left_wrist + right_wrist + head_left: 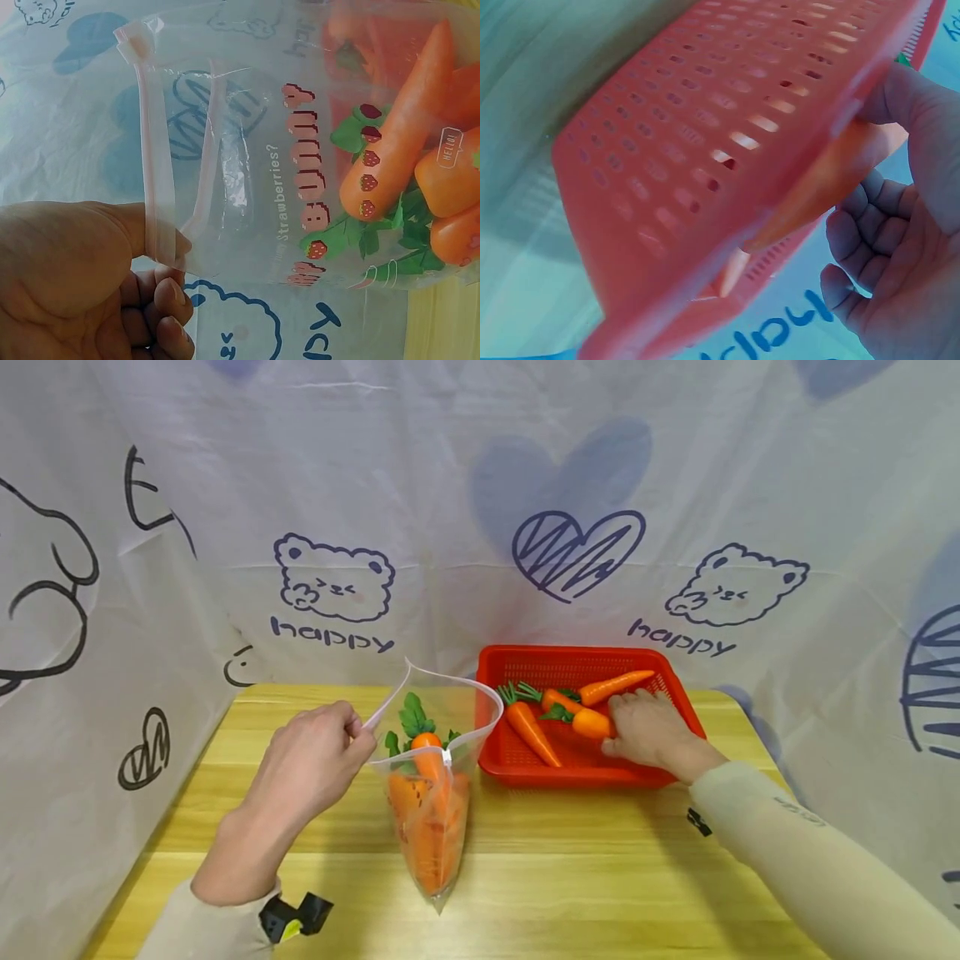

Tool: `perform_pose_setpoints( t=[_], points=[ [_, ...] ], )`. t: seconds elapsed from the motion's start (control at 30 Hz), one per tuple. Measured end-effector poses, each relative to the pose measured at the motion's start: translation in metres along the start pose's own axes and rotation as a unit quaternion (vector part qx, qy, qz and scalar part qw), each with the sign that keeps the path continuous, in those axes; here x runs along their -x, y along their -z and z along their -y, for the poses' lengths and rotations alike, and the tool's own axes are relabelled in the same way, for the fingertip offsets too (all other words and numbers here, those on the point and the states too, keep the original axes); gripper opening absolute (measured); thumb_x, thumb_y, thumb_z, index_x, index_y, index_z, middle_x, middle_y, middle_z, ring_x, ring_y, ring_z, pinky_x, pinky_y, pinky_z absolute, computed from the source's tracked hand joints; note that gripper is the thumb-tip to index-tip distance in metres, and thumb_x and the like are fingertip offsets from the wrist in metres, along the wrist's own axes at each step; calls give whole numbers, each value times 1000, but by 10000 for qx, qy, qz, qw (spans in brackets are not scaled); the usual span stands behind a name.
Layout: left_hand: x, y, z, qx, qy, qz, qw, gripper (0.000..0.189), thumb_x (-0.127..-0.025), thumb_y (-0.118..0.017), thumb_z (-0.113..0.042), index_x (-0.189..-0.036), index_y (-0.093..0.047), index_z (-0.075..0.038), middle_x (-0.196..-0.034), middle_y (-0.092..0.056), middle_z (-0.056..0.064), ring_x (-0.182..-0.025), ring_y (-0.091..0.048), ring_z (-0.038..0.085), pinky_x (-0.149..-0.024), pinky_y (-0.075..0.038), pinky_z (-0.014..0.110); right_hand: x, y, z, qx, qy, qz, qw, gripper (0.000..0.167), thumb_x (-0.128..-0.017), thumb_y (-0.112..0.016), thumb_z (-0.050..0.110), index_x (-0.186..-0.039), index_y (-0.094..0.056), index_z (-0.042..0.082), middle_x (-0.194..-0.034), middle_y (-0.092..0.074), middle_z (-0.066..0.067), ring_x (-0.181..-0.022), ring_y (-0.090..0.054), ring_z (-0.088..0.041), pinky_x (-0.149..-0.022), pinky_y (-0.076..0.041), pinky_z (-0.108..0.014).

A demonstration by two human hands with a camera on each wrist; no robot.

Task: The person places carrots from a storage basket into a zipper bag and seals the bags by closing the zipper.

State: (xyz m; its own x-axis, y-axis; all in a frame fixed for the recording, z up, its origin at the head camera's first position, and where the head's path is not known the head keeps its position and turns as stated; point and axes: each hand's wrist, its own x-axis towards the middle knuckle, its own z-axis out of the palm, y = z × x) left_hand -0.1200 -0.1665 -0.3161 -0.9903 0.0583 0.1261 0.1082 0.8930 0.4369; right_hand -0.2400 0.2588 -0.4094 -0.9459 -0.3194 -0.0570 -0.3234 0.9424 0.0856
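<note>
Printed cloth hangs behind and beside this wooden worktop, bears and hearts everywhere lol. Person's left hand is pinching the rim of a clear zip bag, mouth gaping, bagged carrots inside. Right hand is in the red basket, thumb and fingers round one carrot, loose carrots nearby.

My worry: only one side of the bag is held, so a carrot bumping the rim could fold the mouth or tip the lot. Leaves poking up might jam the zip too.

From the head you mostly get the back of the right hand; its wrist cam shows the actual grip. Left wrist cam shows the strawberry print best.
</note>
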Motion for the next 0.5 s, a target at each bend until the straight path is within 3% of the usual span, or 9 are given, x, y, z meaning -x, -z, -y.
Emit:
perform_pose_setpoints(
  t=[0.27,0.5],
  points=[
    [0,1,1,-39,-37,-30,10000,15,-97,-59,-19,-88,-62,-7,-68,-55,4,-59,-49,23,-53,-38,34,11,19,8,53,196,-131,9997,41,-84,-79,37,-101,-61,5,-92,-64,-11,-97,-55,-35,-96,-48,-54],
    [0,3,1,-70,-59,1,10000,14,-96,-58,-19,-88,-61,-7,-68,-54,4,-60,-49,23,-54,-38,35,22,33,18,-13,398,-232,9989,40,-84,-79,37,-102,-62,5,-93,-64,-9,-101,-56,-36,-100,-45,-59]
  ],
)
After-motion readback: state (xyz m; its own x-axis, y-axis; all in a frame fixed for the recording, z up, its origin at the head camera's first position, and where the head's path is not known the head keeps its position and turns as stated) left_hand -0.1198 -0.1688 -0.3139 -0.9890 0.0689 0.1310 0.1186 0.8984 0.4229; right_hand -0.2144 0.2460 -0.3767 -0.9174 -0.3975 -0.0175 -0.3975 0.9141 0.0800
